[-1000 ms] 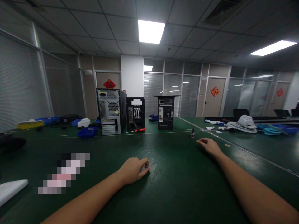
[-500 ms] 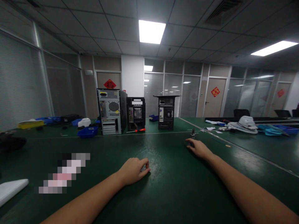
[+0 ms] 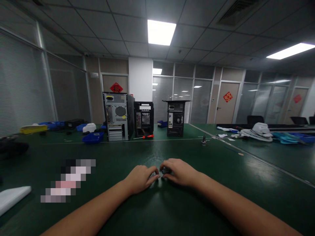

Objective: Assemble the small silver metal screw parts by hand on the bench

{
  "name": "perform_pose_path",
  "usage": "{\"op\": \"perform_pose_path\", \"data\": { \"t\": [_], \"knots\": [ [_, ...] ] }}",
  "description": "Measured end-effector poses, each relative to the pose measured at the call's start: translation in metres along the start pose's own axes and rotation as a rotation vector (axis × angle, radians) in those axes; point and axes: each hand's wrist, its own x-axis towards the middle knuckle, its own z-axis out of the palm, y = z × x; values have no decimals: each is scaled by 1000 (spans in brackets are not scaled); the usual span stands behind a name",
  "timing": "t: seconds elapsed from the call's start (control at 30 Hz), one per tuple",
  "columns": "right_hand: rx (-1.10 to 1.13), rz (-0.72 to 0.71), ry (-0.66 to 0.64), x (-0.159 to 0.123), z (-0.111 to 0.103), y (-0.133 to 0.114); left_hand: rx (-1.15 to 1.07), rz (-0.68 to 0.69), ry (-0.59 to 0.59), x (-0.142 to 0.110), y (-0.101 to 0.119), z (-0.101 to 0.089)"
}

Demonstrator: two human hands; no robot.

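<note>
Both my hands meet on the green table [image 3: 187, 209] straight in front of me. My left hand [image 3: 139, 179] rests on the mat with its fingers curled into a pinch; what it holds, if anything, is hidden. My right hand [image 3: 179, 172] lies fingertip to fingertip with it, closed round a small dark part [image 3: 166, 170] that only just shows. Three computer tower cases stand at the back of the table: a grey one [image 3: 116, 116], a black one [image 3: 143, 119] and another black one [image 3: 175, 118].
A red-handled screwdriver [image 3: 145, 136] lies by the towers, with a blue tray [image 3: 92, 138] to their left. A small metal piece [image 3: 203, 140] stands further right. A white object [image 3: 13, 197] lies at the near left. White and blue items [image 3: 258, 131] cover the neighbouring table.
My right hand has come in from the far right of the table to meet my left hand at the centre. My left hand has stayed where it was.
</note>
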Motion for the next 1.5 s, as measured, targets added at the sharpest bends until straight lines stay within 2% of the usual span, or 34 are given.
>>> {"op": "perform_pose_path", "data": {
  "t": [0.13,0.33,0.5,0.73,0.93,1.03,1.1,1.17,1.27,1.4,1.5],
  "knots": [
    [-58,20,1,5,8,-13,21,30,10,0,-3,2],
    [-45,-24,46,5,11,-7,36,55,28,1,-2,3],
    [75,45,182,4,10,-9,67,66,30,2,-2,4],
    [12,-18,75,9,15,-22,48,91,27,2,-4,4],
    [-62,-30,81,12,14,-25,43,116,24,1,-4,3],
    [-79,4,116,10,9,-16,48,104,21,1,-3,2],
    [-63,89,156,7,5,1,45,98,23,1,-3,2],
    [-31,207,189,3,1,28,38,103,22,1,-3,2],
    [6,413,213,-13,-5,85,40,103,27,1,-3,2],
    [42,697,307,-51,-8,169,22,91,33,0,-3,2],
    [65,834,377,-82,-5,215,19,83,26,0,-3,3]
  ]
}}
